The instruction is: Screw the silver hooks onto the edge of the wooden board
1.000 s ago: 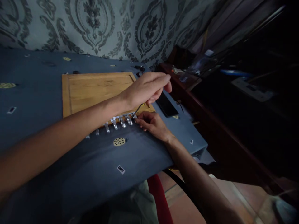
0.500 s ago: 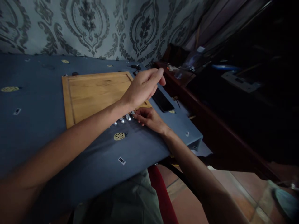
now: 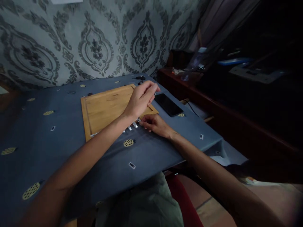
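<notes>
A metal hook rail [image 3: 132, 126] lies along the near edge of a wooden board [image 3: 106, 105] on the blue tablecloth [image 3: 59, 138]. My left hand [image 3: 141, 97] hovers over the rail's right end, its fingers pinched round a thin tool whose shaft is mostly hidden beneath the hand. My right hand [image 3: 154, 125] rests on the cloth, its fingertips closed on the right end of the rail. My left forearm covers most of the rail, and only a few hooks show.
A black phone [image 3: 168, 104] lies just right of the board. Small dark items [image 3: 141, 77] sit at the table's far edge by the patterned wall. A dark wooden shelf [image 3: 213, 104] with a bottle [image 3: 194, 63] and clutter stands to the right.
The view has pulled back and tilted up, showing more of the wall and the table. Both hands stay at the rail's right end. The thin tool seen a second ago is now hidden under my left hand.
</notes>
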`<state>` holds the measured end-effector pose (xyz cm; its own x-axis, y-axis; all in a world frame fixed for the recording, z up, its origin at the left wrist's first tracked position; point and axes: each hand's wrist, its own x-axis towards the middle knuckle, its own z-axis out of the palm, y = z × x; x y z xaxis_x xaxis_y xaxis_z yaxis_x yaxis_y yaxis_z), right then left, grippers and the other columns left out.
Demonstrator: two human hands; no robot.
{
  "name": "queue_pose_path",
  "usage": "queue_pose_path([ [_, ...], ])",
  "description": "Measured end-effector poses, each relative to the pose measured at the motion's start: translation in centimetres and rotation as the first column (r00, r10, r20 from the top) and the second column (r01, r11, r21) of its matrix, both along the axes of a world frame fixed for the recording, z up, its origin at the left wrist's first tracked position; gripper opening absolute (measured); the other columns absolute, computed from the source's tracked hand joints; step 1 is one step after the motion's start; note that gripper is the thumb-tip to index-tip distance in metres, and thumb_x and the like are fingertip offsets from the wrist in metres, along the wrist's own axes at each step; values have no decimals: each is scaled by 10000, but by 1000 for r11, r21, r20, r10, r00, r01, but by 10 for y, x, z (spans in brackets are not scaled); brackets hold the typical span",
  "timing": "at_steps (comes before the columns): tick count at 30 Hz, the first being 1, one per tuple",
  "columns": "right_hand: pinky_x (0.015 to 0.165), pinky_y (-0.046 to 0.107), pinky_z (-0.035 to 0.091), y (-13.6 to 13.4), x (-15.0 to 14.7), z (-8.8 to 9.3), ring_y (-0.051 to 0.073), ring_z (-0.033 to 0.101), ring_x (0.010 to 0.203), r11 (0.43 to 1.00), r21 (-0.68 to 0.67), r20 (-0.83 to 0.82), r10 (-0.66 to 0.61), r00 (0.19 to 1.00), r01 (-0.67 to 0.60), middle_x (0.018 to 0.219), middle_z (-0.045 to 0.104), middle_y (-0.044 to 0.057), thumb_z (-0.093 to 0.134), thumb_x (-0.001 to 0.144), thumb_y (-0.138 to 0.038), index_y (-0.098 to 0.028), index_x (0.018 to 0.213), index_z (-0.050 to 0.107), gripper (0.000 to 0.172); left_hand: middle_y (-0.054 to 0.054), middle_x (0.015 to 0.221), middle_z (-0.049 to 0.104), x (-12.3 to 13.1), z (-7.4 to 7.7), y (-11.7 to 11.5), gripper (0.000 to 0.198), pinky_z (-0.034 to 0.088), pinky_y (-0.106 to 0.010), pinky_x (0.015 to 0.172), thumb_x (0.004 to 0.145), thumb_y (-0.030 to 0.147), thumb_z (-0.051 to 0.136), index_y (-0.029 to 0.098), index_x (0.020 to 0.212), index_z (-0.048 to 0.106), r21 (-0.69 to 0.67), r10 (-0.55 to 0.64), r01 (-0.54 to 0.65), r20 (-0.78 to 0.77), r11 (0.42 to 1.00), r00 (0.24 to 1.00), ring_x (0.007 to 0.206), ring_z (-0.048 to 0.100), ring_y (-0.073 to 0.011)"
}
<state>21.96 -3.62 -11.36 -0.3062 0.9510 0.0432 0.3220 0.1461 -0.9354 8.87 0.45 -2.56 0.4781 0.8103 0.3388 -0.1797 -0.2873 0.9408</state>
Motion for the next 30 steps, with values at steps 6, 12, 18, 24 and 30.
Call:
queue_pose_path([
  [6, 513, 257, 412, 2, 1, -4, 111, 502, 532, 998, 53, 16, 24, 1000, -24, 621, 564, -25, 686, 834, -623, -193, 714, 569, 461, 91, 516, 321, 6, -2, 0, 327, 206, -233, 445, 1069, 336, 516, 194, 780, 572, -14, -43, 43, 22, 999, 999, 447, 267, -70],
  [12, 518, 245, 407, 3, 2, -6, 107, 513, 529, 997, 73, 1, 11, 1000, -11, 613, 567, -34, 675, 869, -509, -193, 725, 575, 361, 109, 474, 227, 2, 2, 11, 413, 160, -219, 422, 1065, 502, 481, 203, 795, 574, -41, -87, 86, -20, 995, 996, 410, 185, -63],
  [18, 532, 243, 383, 4, 3, -9, 102, 507, 532, 994, 107, 13, 7, 1000, -8, 606, 574, -35, 658, 898, -463, -192, 733, 589, 325, 92, 499, 280, 0, 1, 10, 403, 240, -204, 433, 1069, 474, 482, 205, 785, 577, -8, -44, 44, -55, 999, 997, 420, 241, -60],
  [24, 542, 257, 379, 3, 3, -6, 112, 508, 545, 994, 111, 4, 8, 1000, -9, 608, 577, -32, 655, 900, -412, -194, 736, 592, 281, 80, 555, 316, 6, -5, -1, 335, 284, -196, 475, 1072, 363, 515, 206, 779, 558, 63, 101, -104, 48, 993, 994, 471, 297, -60],
  [30, 536, 265, 368, 2, 3, -6, 119, 492, 533, 996, 92, 5, 10, 1000, -10, 597, 552, -34, 651, 912, -409, -200, 725, 583, 289, 88, 512, 243, 8, -2, 1, 479, 184, -224, 429, 1061, 575, 431, 210, 776, 554, 24, 26, -25, -52, 999, 998, 439, 187, -71],
])
